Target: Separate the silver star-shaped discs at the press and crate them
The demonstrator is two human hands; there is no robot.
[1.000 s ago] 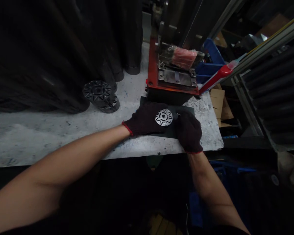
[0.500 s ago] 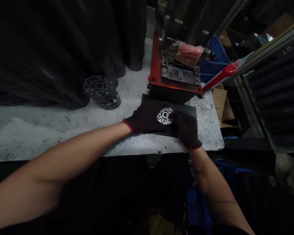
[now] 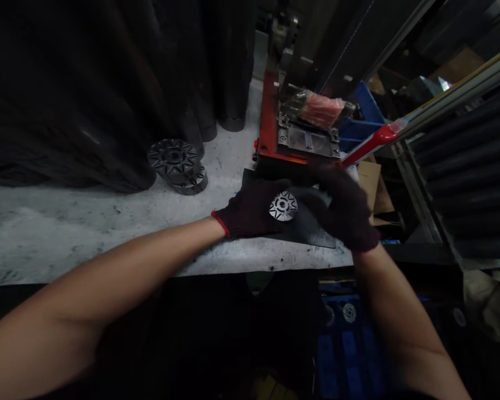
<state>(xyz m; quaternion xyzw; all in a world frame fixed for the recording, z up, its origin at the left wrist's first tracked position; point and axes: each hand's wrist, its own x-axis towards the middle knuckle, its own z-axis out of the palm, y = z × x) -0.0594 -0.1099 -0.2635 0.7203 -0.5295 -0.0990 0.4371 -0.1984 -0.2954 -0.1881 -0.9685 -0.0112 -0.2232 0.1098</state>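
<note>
My left hand point(image 3: 254, 208), in a dark knit glove with a red cuff, is wrapped round the side of a round metal disc point(image 3: 283, 206). The disc's upper face shows a centre hole and a ring of triangular slots. Under the hand lies a dark flat sheet point(image 3: 312, 233) on the bench. To the right of the disc, apart from it, my gloved right hand point(image 3: 348, 208) is somewhat blurred, its thumb and fingers spread with nothing seen between them. Similar slotted metal discs point(image 3: 174, 158) stand stacked to the left of my left hand.
A red-framed fixture point(image 3: 269, 119) with a metal plate stands behind my hands, a pink wrapped block point(image 3: 321, 110) on it. A red bottle point(image 3: 373, 141) leans at its right. Dark cylinders point(image 3: 233, 72) line the back. Below the bench, a blue tray point(image 3: 350, 350) holds discs.
My right hand has left the disc, moving right, and its fingers have opened. My left hand still holds the disc. The view has shifted slightly, showing more of the blue tray below.
</note>
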